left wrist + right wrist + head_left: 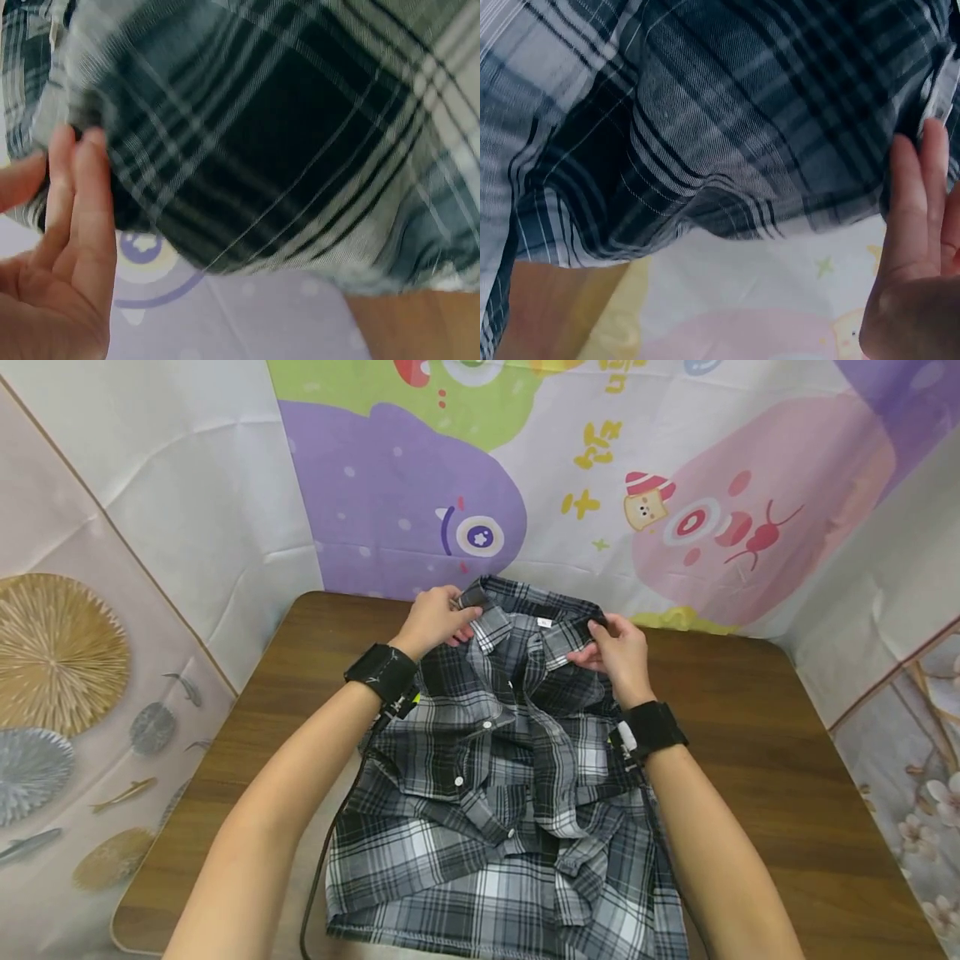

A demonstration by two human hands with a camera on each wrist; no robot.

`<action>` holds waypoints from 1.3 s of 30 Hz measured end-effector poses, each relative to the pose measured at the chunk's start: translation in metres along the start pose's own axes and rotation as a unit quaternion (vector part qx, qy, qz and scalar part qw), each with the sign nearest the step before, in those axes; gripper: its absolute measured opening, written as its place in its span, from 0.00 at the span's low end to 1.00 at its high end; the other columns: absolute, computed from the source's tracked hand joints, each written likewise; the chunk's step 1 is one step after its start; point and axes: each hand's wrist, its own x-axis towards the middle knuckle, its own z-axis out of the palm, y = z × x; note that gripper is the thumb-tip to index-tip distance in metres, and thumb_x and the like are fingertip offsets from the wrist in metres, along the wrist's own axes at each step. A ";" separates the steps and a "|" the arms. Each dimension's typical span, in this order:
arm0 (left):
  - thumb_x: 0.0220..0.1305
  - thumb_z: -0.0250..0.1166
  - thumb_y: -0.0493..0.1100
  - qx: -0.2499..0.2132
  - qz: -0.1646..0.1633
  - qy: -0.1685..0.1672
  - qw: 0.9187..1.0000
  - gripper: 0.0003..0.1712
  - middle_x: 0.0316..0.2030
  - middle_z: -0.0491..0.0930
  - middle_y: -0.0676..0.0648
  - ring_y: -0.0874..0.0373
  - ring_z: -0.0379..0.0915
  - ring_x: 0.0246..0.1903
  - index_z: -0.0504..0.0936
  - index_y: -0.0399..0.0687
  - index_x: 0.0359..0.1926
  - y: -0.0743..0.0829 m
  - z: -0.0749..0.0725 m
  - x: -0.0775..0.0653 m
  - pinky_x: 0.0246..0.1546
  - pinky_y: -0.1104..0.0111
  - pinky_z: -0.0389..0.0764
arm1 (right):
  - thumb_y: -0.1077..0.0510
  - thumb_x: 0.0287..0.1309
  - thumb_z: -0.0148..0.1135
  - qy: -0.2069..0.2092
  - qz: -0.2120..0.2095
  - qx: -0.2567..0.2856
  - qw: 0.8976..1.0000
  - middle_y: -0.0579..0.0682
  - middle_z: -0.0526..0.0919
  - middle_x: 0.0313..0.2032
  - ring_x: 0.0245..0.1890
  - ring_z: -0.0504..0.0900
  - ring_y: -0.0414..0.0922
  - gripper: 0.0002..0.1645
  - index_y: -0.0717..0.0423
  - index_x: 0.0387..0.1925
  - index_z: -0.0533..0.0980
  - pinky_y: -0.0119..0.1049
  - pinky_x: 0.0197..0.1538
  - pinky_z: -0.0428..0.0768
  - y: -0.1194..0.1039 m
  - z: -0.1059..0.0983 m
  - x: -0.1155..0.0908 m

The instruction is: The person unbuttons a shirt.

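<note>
A dark grey and white plaid shirt (450, 852) lies spread over the table, its front partly unbuttoned and its collar raised toward the back wall. My left hand (438, 617) pinches the left side of the collar between thumb and fingers. On the other side, my right hand (621, 652) grips the right collar end the same way. A small white label shows inside the neck between them. In the left wrist view, the fingers of the left hand (75, 225) press on the cloth. The right wrist view has the right hand (919, 232) at the collar's edge.
The brown wooden table (750, 793) reaches a cartoon-printed backdrop (585, 552) behind it. Patterned cloth panels (172, 635) stand at both sides. Each wrist wears a black strap (381, 671) with a camera, and a dark cable (330, 843) trails along the left forearm.
</note>
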 end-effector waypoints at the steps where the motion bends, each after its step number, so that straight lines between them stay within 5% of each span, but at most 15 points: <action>1: 0.64 0.59 0.47 -0.004 -0.007 0.013 1.000 0.21 0.26 0.84 0.41 0.57 0.81 0.23 0.73 0.38 0.53 0.000 0.004 0.002 0.24 0.68 0.81 | 0.58 0.67 0.50 0.009 -0.001 -0.007 1.000 0.43 0.78 0.11 0.17 0.83 0.38 0.21 0.65 0.57 0.66 0.31 0.27 0.82 0.002 0.003 0.001; 5: 0.65 0.58 0.45 -0.001 -0.028 0.058 0.998 0.23 0.25 0.83 0.41 0.58 0.79 0.18 0.71 0.37 0.56 -0.002 0.019 0.011 0.21 0.69 0.80 | 0.58 0.67 0.49 0.049 -0.012 -0.029 0.998 0.41 0.78 0.11 0.15 0.81 0.36 0.19 0.63 0.55 0.67 0.29 0.26 0.81 0.010 0.012 0.008; 11: 0.65 0.57 0.44 -0.001 -0.051 0.106 0.993 0.14 0.23 0.84 0.44 0.57 0.81 0.18 0.77 0.39 0.47 -0.009 0.040 0.022 0.20 0.72 0.79 | 0.58 0.67 0.48 0.107 -0.015 -0.095 0.990 0.45 0.77 0.10 0.16 0.82 0.41 0.17 0.58 0.55 0.70 0.27 0.28 0.80 0.025 0.024 0.017; 14: 0.67 0.54 0.44 0.017 -0.050 0.090 0.995 0.18 0.37 0.85 0.43 0.54 0.83 0.35 0.74 0.40 0.53 -0.015 0.045 0.024 0.36 0.67 0.81 | 0.56 0.68 0.45 0.091 -0.011 -0.176 0.980 0.54 0.85 0.24 0.35 0.85 0.46 0.20 0.56 0.59 0.67 0.31 0.42 0.77 0.030 0.026 0.021; 16: 0.68 0.52 0.44 0.027 -0.043 0.038 0.998 0.30 0.57 0.74 0.42 0.49 0.74 0.54 0.58 0.39 0.67 -0.020 0.048 0.025 0.53 0.63 0.74 | 0.55 0.70 0.43 0.024 -0.010 -0.237 0.971 0.58 0.83 0.46 0.54 0.77 0.50 0.27 0.58 0.67 0.55 0.38 0.56 0.71 0.034 0.025 0.023; 19: 0.70 0.49 0.48 0.068 -0.035 -0.059 0.995 0.47 0.73 0.37 0.39 0.43 0.39 0.71 0.24 0.42 0.71 -0.031 0.054 0.024 0.69 0.54 0.50 | 0.58 0.70 0.42 -0.109 -0.008 -0.302 0.947 0.60 0.53 0.70 0.69 0.55 0.55 0.42 0.58 0.71 0.28 0.49 0.66 0.59 0.040 0.022 0.025; 22: 0.70 0.48 0.55 0.160 -0.037 -0.119 0.979 0.49 0.71 0.20 0.40 0.42 0.18 0.71 0.21 0.46 0.70 -0.041 0.063 0.019 0.69 0.49 0.34 | 0.61 0.68 0.43 -0.202 0.011 -0.344 0.917 0.58 0.30 0.72 0.72 0.41 0.57 0.50 0.54 0.67 0.15 0.52 0.69 0.49 0.046 0.019 0.025; 25: 0.68 0.46 0.62 0.272 -0.042 -0.130 0.953 0.44 0.73 0.30 0.39 0.40 0.24 0.71 0.38 0.48 0.73 -0.044 0.074 0.007 0.69 0.47 0.37 | 0.61 0.67 0.46 -0.239 0.039 -0.396 0.886 0.60 0.35 0.72 0.71 0.45 0.59 0.48 0.55 0.70 0.24 0.53 0.68 0.52 0.052 0.019 0.019; 29: 0.64 0.46 0.68 0.403 -0.036 -0.101 0.909 0.39 0.67 0.55 0.37 0.41 0.48 0.68 0.63 0.49 0.67 -0.043 0.095 -0.019 0.64 0.50 0.56 | 0.54 0.65 0.51 -0.298 0.080 -0.496 0.811 0.68 0.47 0.69 0.69 0.49 0.63 0.43 0.61 0.72 0.41 0.56 0.68 0.52 0.061 0.019 0.009; 32: 0.59 0.45 0.74 0.449 -0.074 -0.100 0.885 0.44 0.62 0.61 0.37 0.42 0.57 0.60 0.63 0.51 0.67 -0.045 0.111 -0.038 0.52 0.51 0.68 | 0.51 0.63 0.52 -0.336 0.116 -0.539 0.764 0.71 0.43 0.69 0.69 0.43 0.68 0.42 0.60 0.71 0.46 0.62 0.67 0.46 0.070 0.018 -0.001; 35: 0.53 0.44 0.79 0.441 -0.150 -0.138 0.874 0.52 0.69 0.50 0.35 0.35 0.50 0.64 0.49 0.60 0.72 -0.053 0.121 -0.052 0.53 0.44 0.67 | 0.51 0.63 0.53 -0.333 0.159 -0.554 0.746 0.66 0.35 0.71 0.68 0.35 0.71 0.43 0.51 0.73 0.44 0.71 0.62 0.43 0.080 0.016 -0.008; 39: 0.49 0.45 0.82 0.406 -0.195 -0.157 0.879 0.54 0.72 0.29 0.38 0.28 0.28 0.68 0.36 0.71 0.72 -0.069 0.121 -0.058 0.56 0.30 0.51 | 0.50 0.62 0.54 -0.304 0.176 -0.569 0.743 0.58 0.29 0.72 0.67 0.28 0.71 0.45 0.41 0.73 0.42 0.78 0.55 0.43 0.092 0.014 -0.010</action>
